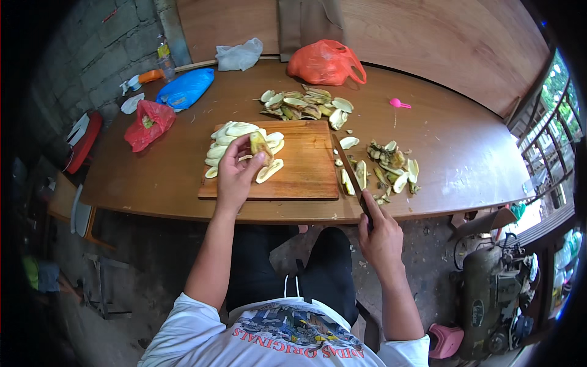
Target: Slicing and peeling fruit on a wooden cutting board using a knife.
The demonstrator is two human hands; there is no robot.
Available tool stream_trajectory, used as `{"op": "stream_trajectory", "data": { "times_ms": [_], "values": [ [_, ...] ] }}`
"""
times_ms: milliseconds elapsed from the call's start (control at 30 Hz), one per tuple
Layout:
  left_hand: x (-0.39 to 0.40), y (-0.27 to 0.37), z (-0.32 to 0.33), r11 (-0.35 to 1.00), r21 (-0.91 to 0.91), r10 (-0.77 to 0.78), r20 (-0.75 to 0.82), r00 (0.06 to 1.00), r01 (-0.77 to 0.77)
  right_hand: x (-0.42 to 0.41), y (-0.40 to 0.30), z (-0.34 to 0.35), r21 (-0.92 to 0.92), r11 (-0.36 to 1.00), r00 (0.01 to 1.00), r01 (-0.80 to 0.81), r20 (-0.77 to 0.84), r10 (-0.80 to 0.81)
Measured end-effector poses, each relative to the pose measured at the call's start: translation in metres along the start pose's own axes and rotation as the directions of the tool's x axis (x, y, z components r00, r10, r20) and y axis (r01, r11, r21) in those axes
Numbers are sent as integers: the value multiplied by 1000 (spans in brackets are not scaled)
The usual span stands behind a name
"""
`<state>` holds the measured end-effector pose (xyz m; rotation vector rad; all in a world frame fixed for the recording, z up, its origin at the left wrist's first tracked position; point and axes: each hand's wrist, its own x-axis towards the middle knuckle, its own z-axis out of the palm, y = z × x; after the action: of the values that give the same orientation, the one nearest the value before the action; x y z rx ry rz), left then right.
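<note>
Between the thumb and fingers of my left hand (237,167) is a banana piece (260,147), yellow-green with brown patches on its skin. It is held over the left part of a wooden cutting board (307,169). Pale, lengthwise banana slices (224,140) lie overlapped on the board beneath and around that hand. My right hand (381,231) grips a kitchen knife (349,167) by its dark handle, just off the table's front edge. The blade points away from me, right of the board, above some peel scraps (361,173).
Banana peels (302,104) are heaped behind the board, and more trimmings (394,167) lie to its right. Around the wooden table (458,151) are an orange plastic bag (323,63), a blue bag (185,88), a red bag (149,124) and a pink scoop (399,103).
</note>
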<state>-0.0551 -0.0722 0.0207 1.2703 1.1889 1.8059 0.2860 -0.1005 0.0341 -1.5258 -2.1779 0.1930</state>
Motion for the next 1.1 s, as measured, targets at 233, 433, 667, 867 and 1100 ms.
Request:
{"op": "stream_trajectory", "data": {
  "times_ms": [233, 433, 667, 867, 1100],
  "values": [
    [-8, -3, -1, 987, -99, -114, 129, 985, 127, 33, -28, 45, -14, 998, 998, 54, 18, -54],
    [-12, -18, 25, 971, -110, -178, 269, 946, 214, 58, -37, 48, -26, 960, 957, 279, -77, -280],
    [-10, -10, 46, 990, 105, -133, 436, 890, 97, 91, -52, 29, 576, 792, 972, 200, -17, -233],
    [-9, -29, 48, 991, 123, -96, 441, 892, 46, 99, -40, 56, 666, 729, 983, 161, -46, -175],
    [-10, -42, 45, 991, 52, -136, 451, 882, 126, 103, -48, 71, 580, 805, 992, 129, -73, -107]
  ]
}}
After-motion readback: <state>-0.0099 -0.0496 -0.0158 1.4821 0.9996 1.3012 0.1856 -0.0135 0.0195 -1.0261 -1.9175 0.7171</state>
